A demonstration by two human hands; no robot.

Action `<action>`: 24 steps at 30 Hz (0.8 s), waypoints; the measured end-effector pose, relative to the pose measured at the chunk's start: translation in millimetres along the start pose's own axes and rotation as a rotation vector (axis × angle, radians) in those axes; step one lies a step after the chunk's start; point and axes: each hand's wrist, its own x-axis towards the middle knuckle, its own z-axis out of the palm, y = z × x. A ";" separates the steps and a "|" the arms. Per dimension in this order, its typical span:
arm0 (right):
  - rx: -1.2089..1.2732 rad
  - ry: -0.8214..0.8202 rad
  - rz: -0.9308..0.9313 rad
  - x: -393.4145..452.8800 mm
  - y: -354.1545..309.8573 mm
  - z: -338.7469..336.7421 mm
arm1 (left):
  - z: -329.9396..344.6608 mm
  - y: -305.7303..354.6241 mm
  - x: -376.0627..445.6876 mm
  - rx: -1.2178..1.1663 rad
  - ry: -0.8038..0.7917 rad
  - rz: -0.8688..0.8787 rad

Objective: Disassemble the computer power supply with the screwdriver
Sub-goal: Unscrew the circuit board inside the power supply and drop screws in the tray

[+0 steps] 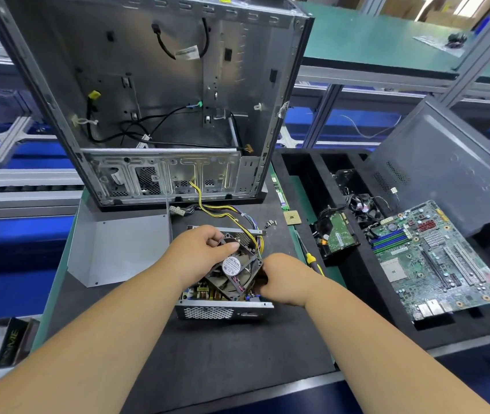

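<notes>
Two hands hold the square black fan [235,268] tilted above the open grey metal power supply [223,307]: left hand [200,253] grips its far-left edge, right hand [279,279] its near-right edge.

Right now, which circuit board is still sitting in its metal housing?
The power supply board, under the fan both hands grip. The motherboard lies bare on black foam.
</notes>
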 end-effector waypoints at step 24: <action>0.333 0.168 0.156 -20.5 8.7 -44.0 | -8.7 3.5 -2.4 -0.182 -0.036 -0.009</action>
